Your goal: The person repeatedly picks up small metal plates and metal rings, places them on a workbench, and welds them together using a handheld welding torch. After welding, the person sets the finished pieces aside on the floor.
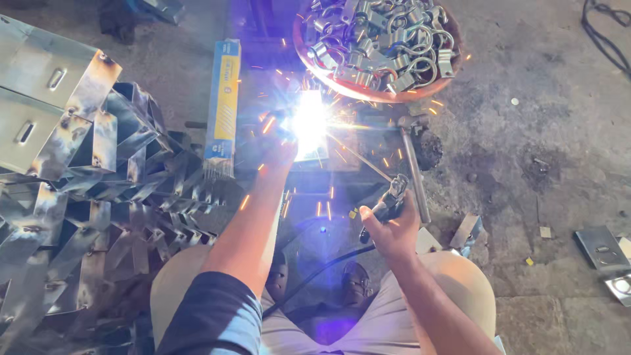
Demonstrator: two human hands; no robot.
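Steel workpiece (pixel 314 148) on the floor under the arc glare, below the bowl of clamps (pixel 378 46) | likely rigid, hot, sharp-edged; hold away from the weld | left hand (pixel 279 146) steadies it, grip lost in glare | right hand (pixel 392 230) clasps electrode holder (pixel 391 200).

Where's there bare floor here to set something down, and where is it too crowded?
Bare concrete floor lies right of the bowl of metal clamps, above the small plates. The left is crowded with stacked steel brackets. Between the hands, the weld arc throws sparks; the right hand holds the electrode holder.
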